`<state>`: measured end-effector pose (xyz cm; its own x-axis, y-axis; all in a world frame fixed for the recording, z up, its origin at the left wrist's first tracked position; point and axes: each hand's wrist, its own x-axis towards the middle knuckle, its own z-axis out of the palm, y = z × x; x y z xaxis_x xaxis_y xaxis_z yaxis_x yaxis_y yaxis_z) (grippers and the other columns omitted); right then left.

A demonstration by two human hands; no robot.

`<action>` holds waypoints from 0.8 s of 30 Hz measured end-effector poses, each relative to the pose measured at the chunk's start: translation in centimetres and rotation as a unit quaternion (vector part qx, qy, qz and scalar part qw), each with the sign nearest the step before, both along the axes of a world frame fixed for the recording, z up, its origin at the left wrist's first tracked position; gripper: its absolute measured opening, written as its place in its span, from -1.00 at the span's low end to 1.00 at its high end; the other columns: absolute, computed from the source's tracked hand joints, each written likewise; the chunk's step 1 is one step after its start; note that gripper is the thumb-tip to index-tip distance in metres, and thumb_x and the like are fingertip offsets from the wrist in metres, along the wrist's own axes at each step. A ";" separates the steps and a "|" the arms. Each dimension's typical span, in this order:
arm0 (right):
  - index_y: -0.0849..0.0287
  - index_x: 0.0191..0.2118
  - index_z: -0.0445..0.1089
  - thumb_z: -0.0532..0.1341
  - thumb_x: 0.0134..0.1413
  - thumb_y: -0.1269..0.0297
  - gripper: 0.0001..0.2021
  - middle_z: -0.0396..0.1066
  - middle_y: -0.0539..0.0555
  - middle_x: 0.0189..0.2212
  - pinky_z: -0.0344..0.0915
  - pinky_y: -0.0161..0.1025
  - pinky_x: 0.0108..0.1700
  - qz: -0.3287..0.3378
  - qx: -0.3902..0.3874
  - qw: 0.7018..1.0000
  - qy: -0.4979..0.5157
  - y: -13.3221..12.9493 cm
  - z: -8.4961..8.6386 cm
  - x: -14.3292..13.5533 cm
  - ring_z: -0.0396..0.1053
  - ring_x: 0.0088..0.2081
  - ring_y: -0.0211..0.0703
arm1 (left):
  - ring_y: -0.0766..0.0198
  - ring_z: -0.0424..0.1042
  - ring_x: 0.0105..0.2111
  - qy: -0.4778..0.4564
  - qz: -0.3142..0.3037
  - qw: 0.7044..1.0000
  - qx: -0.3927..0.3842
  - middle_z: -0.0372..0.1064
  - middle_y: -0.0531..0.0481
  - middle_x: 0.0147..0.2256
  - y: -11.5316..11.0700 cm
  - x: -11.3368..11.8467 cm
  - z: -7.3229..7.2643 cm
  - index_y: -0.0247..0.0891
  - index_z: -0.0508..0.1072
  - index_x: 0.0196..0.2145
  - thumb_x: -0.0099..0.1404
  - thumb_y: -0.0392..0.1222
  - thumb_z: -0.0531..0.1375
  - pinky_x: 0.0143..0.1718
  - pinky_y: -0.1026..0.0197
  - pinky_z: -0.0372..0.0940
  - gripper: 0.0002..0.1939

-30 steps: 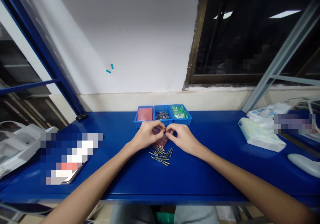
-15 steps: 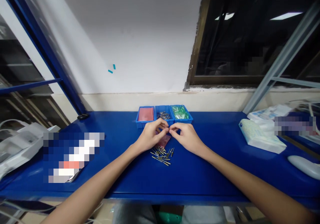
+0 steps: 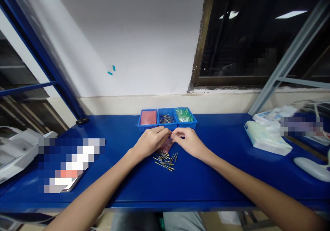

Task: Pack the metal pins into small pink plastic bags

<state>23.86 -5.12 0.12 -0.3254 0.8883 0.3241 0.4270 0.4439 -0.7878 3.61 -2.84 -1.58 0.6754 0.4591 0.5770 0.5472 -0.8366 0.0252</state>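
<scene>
A small pink plastic bag (image 3: pixel 167 146) lies on the blue table between my hands. My left hand (image 3: pixel 151 140) is closed at the bag's top edge, fingers bent over it. My right hand (image 3: pixel 187 140) pinches the same edge from the other side, its fingertips meeting those of the left. What lies right between the fingertips is hidden. A loose pile of blind rivets (image 3: pixel 165 161) with brassy bodies and thin pins spreads just below the bag.
Behind my hands stand three joined blue bins: one with pink bags (image 3: pixel 149 117), one with blind rivets (image 3: pixel 167 118), one with green packets (image 3: pixel 184 115). A tissue pack (image 3: pixel 268 138) and a white rounded object (image 3: pixel 312 169) are at right. A blurred flat item (image 3: pixel 74 165) lies left.
My left hand has turned further over, with its fingers now folded down over the bag's top edge. Both hands stay together at the bag. The view has shifted slightly.
</scene>
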 end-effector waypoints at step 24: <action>0.15 -0.30 0.39 0.13 0.27 0.38 -0.88 0.47 0.04 -0.35 0.26 -0.26 -0.21 0.008 0.148 0.979 -0.137 0.7 -1.4 0.7 0.41 -0.31 -0.18 | 0.27 0.47 -0.28 -0.037 -0.052 0.992 -0.104 0.48 -0.06 -0.25 0.4 -0.3 1.2 -0.27 0.48 -0.13 0.43 -0.26 0.11 -0.22 0.21 0.39 -0.84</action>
